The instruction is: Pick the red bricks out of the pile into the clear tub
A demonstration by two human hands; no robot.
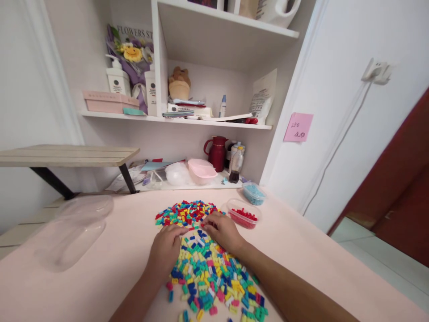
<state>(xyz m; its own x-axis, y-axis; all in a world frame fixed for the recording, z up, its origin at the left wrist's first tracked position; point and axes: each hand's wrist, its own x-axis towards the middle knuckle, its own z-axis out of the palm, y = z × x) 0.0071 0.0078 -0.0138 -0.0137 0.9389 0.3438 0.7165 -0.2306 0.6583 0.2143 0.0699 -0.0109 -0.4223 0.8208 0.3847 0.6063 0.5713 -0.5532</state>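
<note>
Small coloured building bricks (214, 268) lie spread over the near middle of the table, and a second heap of bricks (184, 212) with many red ones lies beyond. My left hand (166, 246) rests at the left side between the two heaps, fingers stretched towards the bricks and holding nothing that I can see. Opposite it, my right hand (223, 230) reaches in from the right. Its fingers are bent together at the edge of the far heap, with a bit of red at the tips; what they pinch is too small to make out.
A clear tub of red bricks (244, 216) stands right of the far heap, and a tub of light blue pieces (254, 194) is behind it. Clear plastic containers (78, 241) lie at left. A pink bowl (202, 170), red jug (217, 154) and bottle (236, 165) stand at the back.
</note>
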